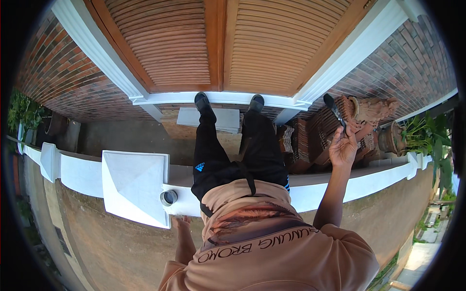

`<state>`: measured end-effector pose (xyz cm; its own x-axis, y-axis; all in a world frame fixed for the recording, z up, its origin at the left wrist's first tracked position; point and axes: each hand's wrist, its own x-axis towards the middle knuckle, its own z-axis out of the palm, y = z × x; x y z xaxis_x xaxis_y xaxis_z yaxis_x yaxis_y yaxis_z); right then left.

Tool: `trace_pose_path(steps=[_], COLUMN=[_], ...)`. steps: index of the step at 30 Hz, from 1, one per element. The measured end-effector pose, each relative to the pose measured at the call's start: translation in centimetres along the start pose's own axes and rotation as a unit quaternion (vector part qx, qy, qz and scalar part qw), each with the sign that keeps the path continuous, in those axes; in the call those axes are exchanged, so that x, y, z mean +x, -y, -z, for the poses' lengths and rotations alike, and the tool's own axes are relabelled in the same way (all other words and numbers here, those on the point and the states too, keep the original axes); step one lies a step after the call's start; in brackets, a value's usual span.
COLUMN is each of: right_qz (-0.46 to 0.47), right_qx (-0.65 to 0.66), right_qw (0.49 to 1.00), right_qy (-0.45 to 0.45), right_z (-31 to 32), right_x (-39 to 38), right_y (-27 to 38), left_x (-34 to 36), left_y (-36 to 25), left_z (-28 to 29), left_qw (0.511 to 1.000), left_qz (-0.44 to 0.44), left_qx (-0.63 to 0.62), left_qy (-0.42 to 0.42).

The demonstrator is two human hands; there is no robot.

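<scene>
Raised out to the right, my right hand (342, 149) pinches the dark handle of a paintbrush (336, 112). The brush points up and away, with its dark bristle end far from the fingers and a shiny band in the middle. My left hand (181, 222) is low, at the near edge of the white wall top, beside its pyramid-shaped cap (136, 186). Its fingers look stretched toward the wall and hold nothing that I can see. Close to that hand, a small round open can (168, 197) stands on the wall top, greyish inside.
I sit on the white wall (354, 185), both shoes on the white sill (228, 98) under brown louvred shutters (179, 43). Stacked roof tiles (310, 140), a clay figure (374, 110) and a potted plant (393, 138) stand at right. Below lies a pale slab (213, 119).
</scene>
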<state>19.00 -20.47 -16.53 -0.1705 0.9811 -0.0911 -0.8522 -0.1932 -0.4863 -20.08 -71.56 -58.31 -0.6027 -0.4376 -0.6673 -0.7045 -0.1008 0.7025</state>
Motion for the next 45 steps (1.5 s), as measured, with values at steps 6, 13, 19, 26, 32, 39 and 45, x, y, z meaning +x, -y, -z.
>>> trace_pose_path(steps=[6,13,19,26,32,39,45], right_qz=[-0.035,-0.152,-0.135,-0.155,-0.192,-0.205,-0.151], right_qx=[0.01,0.009,-0.025,-0.084,-0.082,-0.057,-0.057], right_qw=[0.999,0.975,0.989,0.984,0.978,0.975,0.986], right_qy=[0.032,0.16,0.045,-0.024,0.025,0.06,0.051], right_z=[0.0,0.5,-1.4,-5.7,-7.6,-7.1,-5.1], right_x=[1.6,3.6,3.3,2.8,4.2,6.7,9.7], right_y=[-0.3,-1.9,-6.2,-10.2,-12.0,-12.8,-9.6], left_x=[-1.6,-13.1,-16.2,-13.7,-13.1,-11.3,-15.8], left_y=[0.8,-3.4,-7.2,-6.3,-7.8,-8.9,-12.0], left_z=[2.5,-1.1,-4.8,-7.7,-7.5,-8.0,-11.6], left_qw=[0.959,0.889,0.898,0.868,0.864,0.843,0.85], left_qz=[-0.23,-0.411,-0.385,-0.453,-0.438,-0.473,-0.486], left_qx=[0.161,0.202,0.213,0.203,0.239,0.128,0.065], left_qy=[0.03,0.007,0.012,-0.006,0.062,0.22,0.196])
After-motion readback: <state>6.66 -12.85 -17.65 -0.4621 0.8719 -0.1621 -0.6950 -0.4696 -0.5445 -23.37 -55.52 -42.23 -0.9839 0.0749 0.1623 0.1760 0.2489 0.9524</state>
